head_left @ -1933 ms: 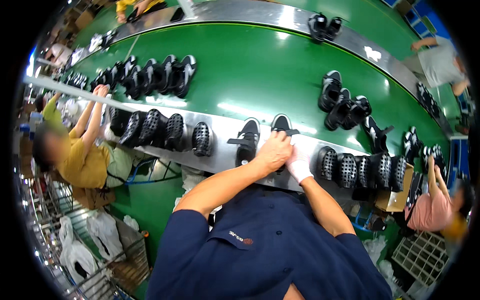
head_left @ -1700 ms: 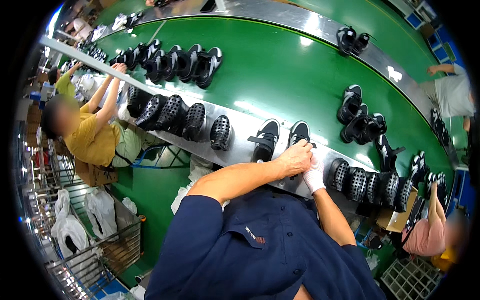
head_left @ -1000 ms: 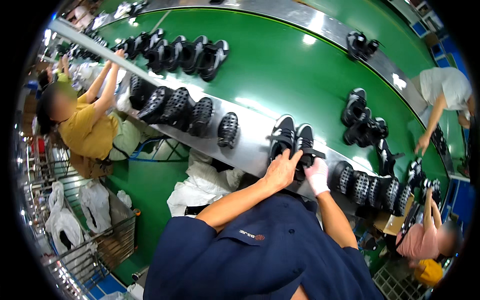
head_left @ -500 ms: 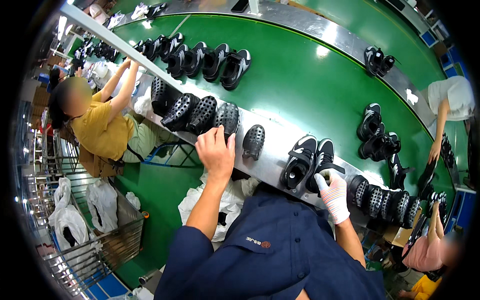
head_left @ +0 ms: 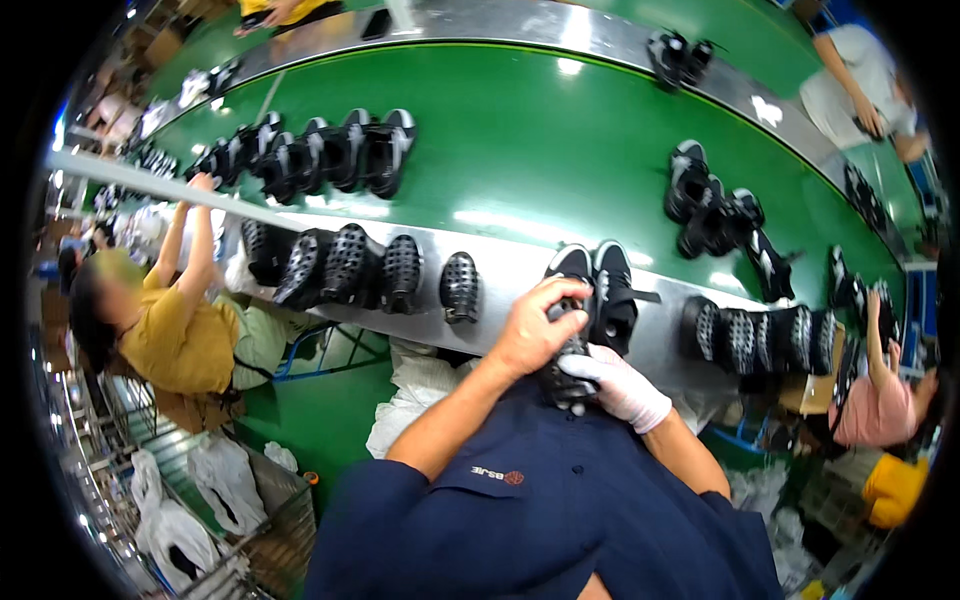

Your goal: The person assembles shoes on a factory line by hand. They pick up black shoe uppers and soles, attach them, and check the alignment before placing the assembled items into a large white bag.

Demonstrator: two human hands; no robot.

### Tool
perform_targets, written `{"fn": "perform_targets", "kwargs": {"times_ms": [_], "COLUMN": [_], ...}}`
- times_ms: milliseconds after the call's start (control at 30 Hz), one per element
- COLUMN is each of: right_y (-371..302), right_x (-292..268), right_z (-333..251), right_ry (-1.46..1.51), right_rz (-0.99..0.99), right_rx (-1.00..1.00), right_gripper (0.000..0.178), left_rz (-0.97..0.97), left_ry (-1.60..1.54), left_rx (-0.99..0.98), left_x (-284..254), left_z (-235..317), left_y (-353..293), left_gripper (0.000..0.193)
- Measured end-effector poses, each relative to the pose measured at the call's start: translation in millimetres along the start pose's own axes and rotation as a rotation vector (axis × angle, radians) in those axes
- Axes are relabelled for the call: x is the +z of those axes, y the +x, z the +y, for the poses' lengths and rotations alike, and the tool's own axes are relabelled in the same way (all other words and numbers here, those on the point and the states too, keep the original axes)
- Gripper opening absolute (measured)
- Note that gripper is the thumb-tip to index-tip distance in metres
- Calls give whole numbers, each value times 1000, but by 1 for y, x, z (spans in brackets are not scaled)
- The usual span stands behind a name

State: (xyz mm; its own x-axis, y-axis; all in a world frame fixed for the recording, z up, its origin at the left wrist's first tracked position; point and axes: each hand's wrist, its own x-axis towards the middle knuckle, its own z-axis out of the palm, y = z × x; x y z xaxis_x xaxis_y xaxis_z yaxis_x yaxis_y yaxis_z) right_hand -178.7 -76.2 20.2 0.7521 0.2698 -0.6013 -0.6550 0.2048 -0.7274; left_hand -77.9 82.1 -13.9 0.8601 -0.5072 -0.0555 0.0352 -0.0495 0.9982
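Observation:
In front of my chest, my left hand [head_left: 540,328] is bare and curls over the top of a black shoe form [head_left: 568,378] with a pitted, shiny surface. My fingers hide much of it. My right hand [head_left: 622,384], in a pale glove, grips the form's near end from the right. Just beyond them, a pair of black sneakers with pale trim stands on the metal bench: the left sneaker [head_left: 571,263] is partly covered by my left hand, and the right sneaker [head_left: 612,297] shows its opening and a strap sticking out.
A single perforated form [head_left: 460,287] stands left of the sneakers, with several more [head_left: 350,264] beyond it. Another row of forms [head_left: 735,335] is at the right. Sneakers [head_left: 390,155] ride on the green belt [head_left: 520,130]. A co-worker in yellow [head_left: 180,335] sits at left.
My left hand has left the row of forms and come right to my other hand. Both hands now meet on a shoe form before my chest. The view has shifted.

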Motion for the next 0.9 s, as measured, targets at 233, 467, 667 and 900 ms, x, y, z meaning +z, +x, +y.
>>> {"fn": "perform_targets", "kwargs": {"times_ms": [233,467,667,900], "right_y": [-26,-33,-9,50], "right_x": [11,-14,-20,-27], "right_z": [17,24,5,32], "right_ry": [-1067,-1178,-1258,-1277], "right_rz": [478,410,408,638], "right_rx": [-147,97,250,56], "right_gripper": [58,52,41,24], "left_rz": [200,1,-302,-224], "left_ry": [-95,791,988,520], "left_rx": [-315,203,428,254], "left_x": [27,1,1,32], "left_z": [-52,-71,-90,-97], "left_y": [-16,-21,14,37], "left_gripper": [7,18,26,34]}}
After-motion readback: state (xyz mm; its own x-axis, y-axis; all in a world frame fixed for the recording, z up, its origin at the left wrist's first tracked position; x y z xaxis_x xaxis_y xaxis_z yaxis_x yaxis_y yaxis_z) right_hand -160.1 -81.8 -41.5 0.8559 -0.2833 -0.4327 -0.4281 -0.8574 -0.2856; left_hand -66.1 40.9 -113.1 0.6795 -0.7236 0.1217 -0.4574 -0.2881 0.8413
